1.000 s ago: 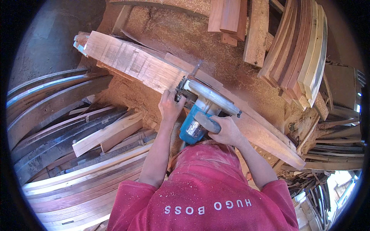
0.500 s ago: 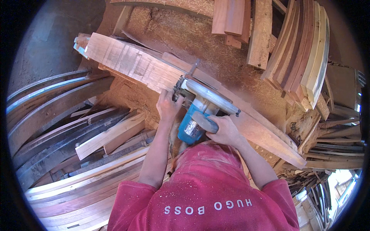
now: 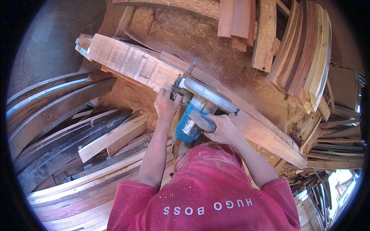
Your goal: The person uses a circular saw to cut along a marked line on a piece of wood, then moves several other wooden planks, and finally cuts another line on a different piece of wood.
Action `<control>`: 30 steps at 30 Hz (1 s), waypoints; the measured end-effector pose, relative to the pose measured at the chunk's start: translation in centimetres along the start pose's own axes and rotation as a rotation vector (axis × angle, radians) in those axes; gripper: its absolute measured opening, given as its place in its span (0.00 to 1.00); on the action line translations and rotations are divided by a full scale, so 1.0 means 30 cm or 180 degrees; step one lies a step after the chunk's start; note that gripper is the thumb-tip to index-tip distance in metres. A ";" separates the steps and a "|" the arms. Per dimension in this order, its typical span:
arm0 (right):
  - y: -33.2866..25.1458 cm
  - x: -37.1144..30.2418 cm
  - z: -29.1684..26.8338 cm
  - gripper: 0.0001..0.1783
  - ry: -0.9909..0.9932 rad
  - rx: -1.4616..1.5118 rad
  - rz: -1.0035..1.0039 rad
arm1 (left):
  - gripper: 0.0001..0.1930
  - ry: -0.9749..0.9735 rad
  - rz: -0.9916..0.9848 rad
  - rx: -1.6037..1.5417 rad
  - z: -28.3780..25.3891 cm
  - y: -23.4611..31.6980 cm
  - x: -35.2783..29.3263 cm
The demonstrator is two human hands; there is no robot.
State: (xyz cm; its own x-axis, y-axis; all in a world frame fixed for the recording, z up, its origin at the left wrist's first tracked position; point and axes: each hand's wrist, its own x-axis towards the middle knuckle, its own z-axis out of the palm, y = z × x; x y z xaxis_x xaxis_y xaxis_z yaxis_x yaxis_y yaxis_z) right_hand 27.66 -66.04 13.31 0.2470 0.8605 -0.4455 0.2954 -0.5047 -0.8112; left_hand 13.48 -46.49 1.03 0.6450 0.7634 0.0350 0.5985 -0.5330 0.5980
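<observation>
A blue circular saw [image 3: 189, 124] with a pale grey blade guard [image 3: 210, 93] rests on a long wooden plank [image 3: 133, 63] that slants from upper left to lower right. My right hand [image 3: 223, 130] is closed round the saw's rear handle. At the front of the saw, my left hand [image 3: 165, 104] is closed on its base by the plank's near edge; the fingertips are partly hidden. The blade is out of sight under the guard and base. A thin metal bar [image 3: 191, 66] sticks out from the saw's front across the plank.
Curved boards [image 3: 304, 54] are stacked at the far right, beside shorter reddish planks [image 3: 235, 19]. More curved timbers [image 3: 58, 100] and light strips [image 3: 88, 183] lie at the left. Sawdust [image 3: 181, 38] covers the ground beyond the plank.
The saw has slid slightly to the left along the plank, both hands moving with it. The rest of the scene has shifted a little in the picture.
</observation>
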 end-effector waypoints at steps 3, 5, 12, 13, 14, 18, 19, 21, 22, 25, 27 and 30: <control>0.001 0.016 0.013 0.24 0.0035 -0.0111 -0.0040 | 0.15 -0.0047 -0.0016 -0.0011 -0.010 -0.015 0.016; -0.004 0.031 0.024 0.23 0.0119 -0.0128 -0.0092 | 0.15 -0.0080 -0.0037 -0.0001 -0.017 -0.027 0.026; -0.035 0.072 0.030 0.22 0.0083 -0.0069 -0.0113 | 0.15 -0.0119 -0.0140 -0.0008 -0.051 -0.045 0.063; -0.041 0.079 0.030 0.22 0.0077 -0.0041 -0.0129 | 0.15 -0.0141 -0.0141 0.0016 -0.055 -0.050 0.068; -0.044 0.084 0.031 0.22 0.0072 -0.0012 -0.0142 | 0.15 -0.0142 -0.0141 0.0015 -0.058 -0.057 0.070; -0.057 0.106 0.042 0.22 0.0053 -0.0100 -0.0117 | 0.15 -0.0136 -0.0117 0.0068 -0.067 -0.078 0.086; -0.058 0.112 0.045 0.22 0.0050 -0.0085 -0.0111 | 0.15 -0.0128 -0.0132 0.0034 -0.069 -0.082 0.091; -0.067 0.123 0.048 0.22 0.0041 -0.0069 -0.0109 | 0.15 -0.0112 -0.0114 0.0043 -0.076 -0.095 0.101; -0.074 0.129 0.048 0.22 0.0052 -0.0065 -0.0110 | 0.15 -0.0098 -0.0094 0.0050 -0.080 -0.101 0.105; -0.084 0.145 0.055 0.21 0.0117 -0.0093 -0.0171 | 0.15 -0.0141 -0.0144 -0.0041 -0.092 -0.105 0.119; -0.097 0.158 0.058 0.21 0.0168 -0.0127 -0.0245 | 0.15 -0.0083 -0.0095 -0.0064 -0.101 -0.115 0.130; -0.125 0.172 0.053 0.21 0.0103 -0.0038 -0.0144 | 0.15 -0.0066 -0.0095 -0.0037 -0.116 -0.120 0.147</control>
State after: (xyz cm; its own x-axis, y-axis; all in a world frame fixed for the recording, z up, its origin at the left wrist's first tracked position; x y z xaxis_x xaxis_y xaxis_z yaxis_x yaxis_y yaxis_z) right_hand 26.35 -59.60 13.45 0.2628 0.8799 -0.3958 0.3179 -0.4663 -0.8256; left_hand 12.51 -39.93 1.82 0.6366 0.7712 0.0005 0.6121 -0.5057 0.6079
